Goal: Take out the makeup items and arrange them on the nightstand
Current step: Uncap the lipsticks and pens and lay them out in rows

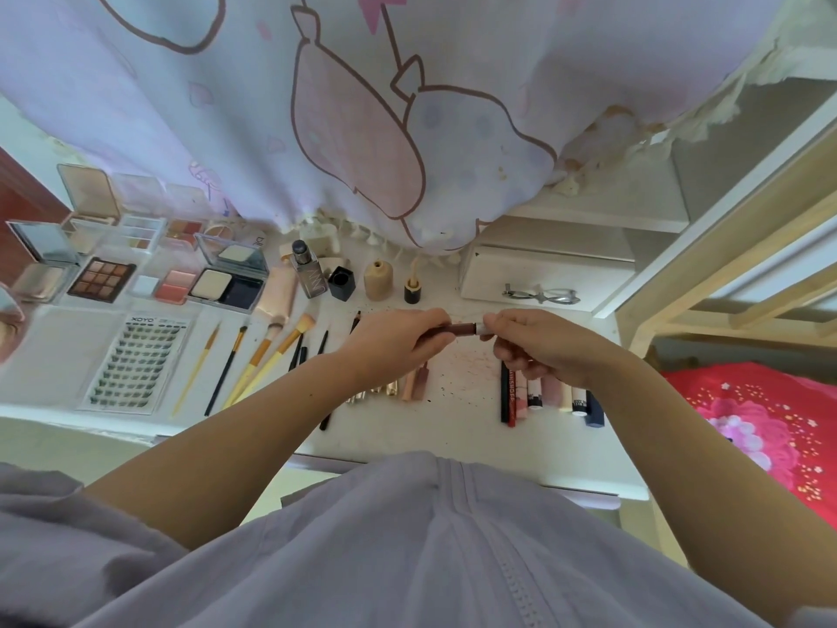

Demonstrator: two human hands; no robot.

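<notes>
Over the middle of the white nightstand (457, 428), both hands hold one brown makeup pencil (459, 329) level. My left hand (398, 344) grips its dark barrel; my right hand (534, 342) pinches its silvery end. Below the hands lie rows of lipsticks (548, 394) and tubes (414, 383). Brushes (267, 355), a lash card (136, 362) and open palettes (102, 278) fill the left side. Small bottles (378, 279) stand along the back.
A pale cartoon-print curtain (362, 129) hangs over the back of the nightstand. A white box (512, 274) with an eyelash curler (541, 294) on it sits at the back right. A wooden bed frame (724, 247) and red floral bedding (770, 428) are to the right.
</notes>
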